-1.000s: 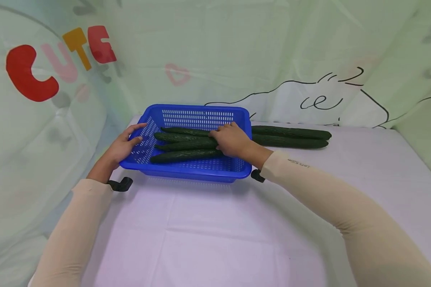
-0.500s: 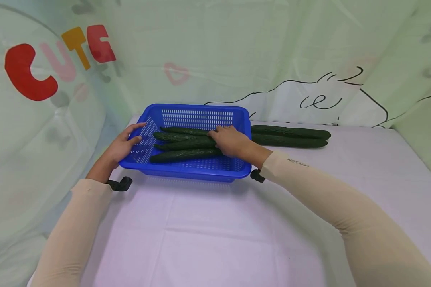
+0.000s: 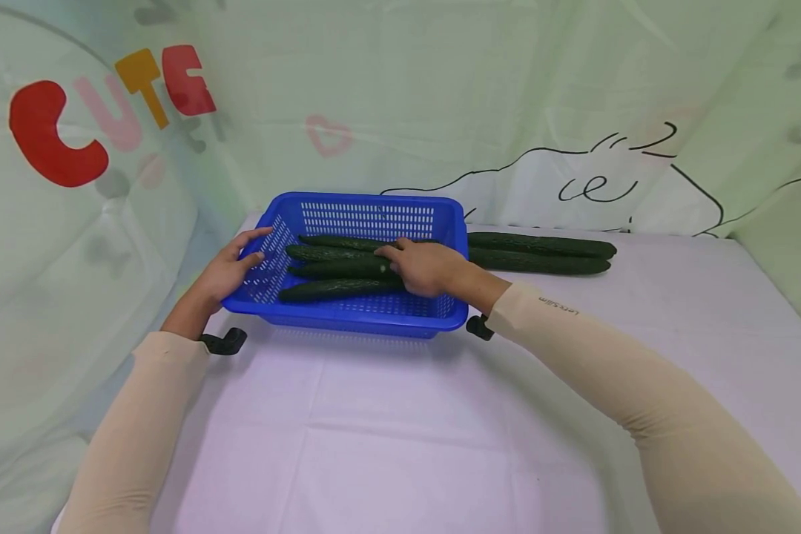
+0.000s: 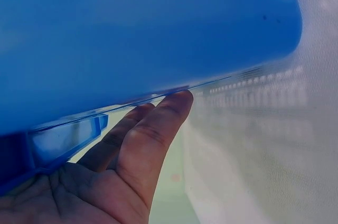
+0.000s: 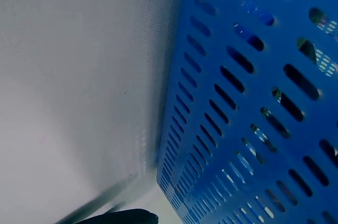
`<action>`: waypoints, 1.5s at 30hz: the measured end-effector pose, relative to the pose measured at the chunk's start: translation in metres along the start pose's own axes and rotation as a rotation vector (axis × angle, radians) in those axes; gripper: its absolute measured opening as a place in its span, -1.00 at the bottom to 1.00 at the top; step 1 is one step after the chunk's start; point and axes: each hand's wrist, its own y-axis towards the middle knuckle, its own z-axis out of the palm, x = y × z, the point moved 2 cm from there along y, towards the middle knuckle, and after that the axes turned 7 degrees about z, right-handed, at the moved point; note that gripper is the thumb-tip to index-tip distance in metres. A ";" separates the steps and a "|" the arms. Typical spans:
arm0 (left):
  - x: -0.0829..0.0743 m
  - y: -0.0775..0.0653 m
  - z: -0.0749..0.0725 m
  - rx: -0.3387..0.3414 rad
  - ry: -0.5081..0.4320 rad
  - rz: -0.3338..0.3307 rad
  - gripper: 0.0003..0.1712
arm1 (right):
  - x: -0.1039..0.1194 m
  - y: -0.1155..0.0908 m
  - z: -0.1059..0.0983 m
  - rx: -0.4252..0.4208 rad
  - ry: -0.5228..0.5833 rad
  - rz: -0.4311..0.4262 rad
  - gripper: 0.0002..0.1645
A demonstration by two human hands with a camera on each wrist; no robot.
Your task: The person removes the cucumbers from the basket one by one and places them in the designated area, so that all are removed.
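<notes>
In the head view a blue perforated basket [image 3: 347,322] stands on the table with several long green cucumbers [image 3: 340,288] lying lengthwise inside. My left hand [image 3: 225,271] holds its left end, thumb over the rim. In the left wrist view, fingers [image 4: 153,134] of that hand reach under the blue wall. My right hand [image 3: 427,267] is inside the basket, its loosely bent fingers touching the cucumbers from above and covering their right ends. Part of those fingers is hidden. The right wrist view shows the basket's slotted side [image 5: 237,97], not the hand.
Two more cucumbers [image 3: 541,254] lie side by side on the white tablecloth [image 3: 407,430], right of the basket. A pale printed curtain [image 3: 480,96] hangs close behind. Dark wrist mounts [image 3: 224,342] stick out near both wrists.
My right hand has slid slightly left along the cucumbers, its fingers drawing in from the far side. The cucumbers' left ends, the basket and my left hand stay in place.
</notes>
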 end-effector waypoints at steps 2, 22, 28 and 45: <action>0.000 0.000 0.000 -0.002 0.000 0.000 -0.39 | 0.000 0.000 0.000 0.015 0.016 0.006 -0.48; -0.002 -0.001 0.001 -0.005 0.000 -0.019 -0.39 | 0.001 -0.006 -0.006 -0.115 0.008 -0.105 -0.44; -0.001 -0.001 0.000 -0.001 0.006 -0.017 -0.39 | 0.000 -0.007 -0.006 -0.250 -0.124 -0.076 -0.53; 0.001 0.000 0.000 0.001 0.001 -0.011 -0.39 | -0.005 -0.016 -0.010 -0.497 -0.055 0.073 -0.64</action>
